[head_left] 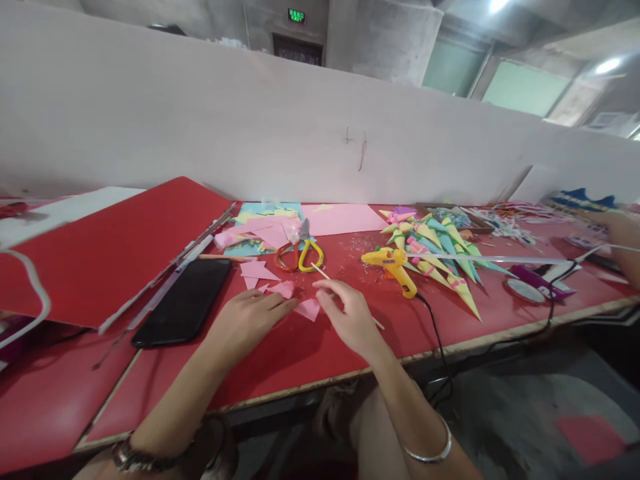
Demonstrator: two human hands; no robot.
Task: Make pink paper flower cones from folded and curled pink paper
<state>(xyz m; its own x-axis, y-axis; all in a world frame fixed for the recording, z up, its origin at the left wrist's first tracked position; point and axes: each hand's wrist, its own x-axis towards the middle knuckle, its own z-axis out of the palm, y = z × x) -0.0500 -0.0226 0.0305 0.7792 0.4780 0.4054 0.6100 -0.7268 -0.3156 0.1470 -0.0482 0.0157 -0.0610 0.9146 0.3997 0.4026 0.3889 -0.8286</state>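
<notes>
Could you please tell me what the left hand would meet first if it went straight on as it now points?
The left hand would probably first meet the small pink paper piece close ahead of it, with the right hand just beyond, though depth is unclear here.

We seem to be in a craft workshop. Our long red bench (280, 360) carries a yellow glue gun (399, 267), scissors (304, 233), cut pink scraps (309, 309) and a batch of small coloured cones (427, 232), and another person's arm (621, 243) shows at its right end. Past the white partition (225, 120) we see a bare concrete wall (380, 37), a lit green exit sign (296, 15) and ceiling lights (608, 65), more shared building than home.
</notes>
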